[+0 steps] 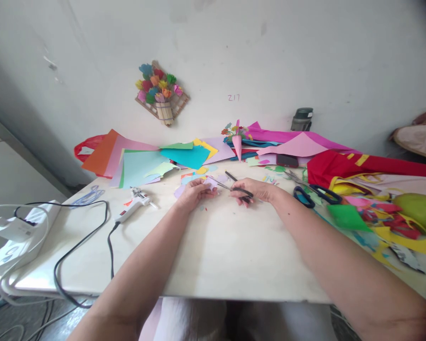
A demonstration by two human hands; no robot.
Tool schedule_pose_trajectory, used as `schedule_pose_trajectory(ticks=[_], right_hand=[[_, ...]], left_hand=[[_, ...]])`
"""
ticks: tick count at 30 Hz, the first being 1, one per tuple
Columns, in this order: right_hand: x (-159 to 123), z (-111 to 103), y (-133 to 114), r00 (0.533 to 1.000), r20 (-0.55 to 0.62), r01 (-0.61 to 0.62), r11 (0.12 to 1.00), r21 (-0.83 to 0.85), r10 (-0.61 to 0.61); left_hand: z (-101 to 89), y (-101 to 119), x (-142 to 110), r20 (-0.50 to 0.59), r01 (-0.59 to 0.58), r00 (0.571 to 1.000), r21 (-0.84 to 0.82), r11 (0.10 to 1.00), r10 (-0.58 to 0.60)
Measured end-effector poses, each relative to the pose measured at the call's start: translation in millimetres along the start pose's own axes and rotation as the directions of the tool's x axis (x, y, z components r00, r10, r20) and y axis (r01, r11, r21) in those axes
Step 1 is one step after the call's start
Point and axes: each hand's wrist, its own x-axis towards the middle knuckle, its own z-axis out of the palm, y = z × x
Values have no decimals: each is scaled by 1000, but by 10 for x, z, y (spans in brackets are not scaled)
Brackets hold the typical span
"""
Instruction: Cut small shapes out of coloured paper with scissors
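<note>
My left hand (195,194) pinches a small piece of light purple paper (210,182) above the middle of the table. In my right hand (252,189) is a pair of scissors with black handles (242,191); the blades point left and reach the paper. A short black bar (230,176) shows just behind the scissors, and I cannot tell whether it is part of them. Small colored paper scraps (188,179) lie behind and around my left hand. Part of the purple paper is hidden by my fingers.
A glue gun (135,208) with a black cord lies left, near a white power strip (24,237). Colored paper sheets (142,163) line the back. Larger scissors (315,192), red fabric (341,168) and paper scraps (376,213) crowd the right. A paper-flower ornament (164,111) hangs on the wall.
</note>
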Motion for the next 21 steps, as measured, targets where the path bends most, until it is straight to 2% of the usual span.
schedule_pose_trajectory(ticks=[10,21], right_hand=[[10,42,-15,999,-50,-9,1000,-20,8],[10,62,-42,1000,-29,-4,1000,7,4]], left_hand=[[-19,-34,12,-12,-20,1000,-14,1000,20],[-44,-26,15,6,16,1000,-41,999,-16]])
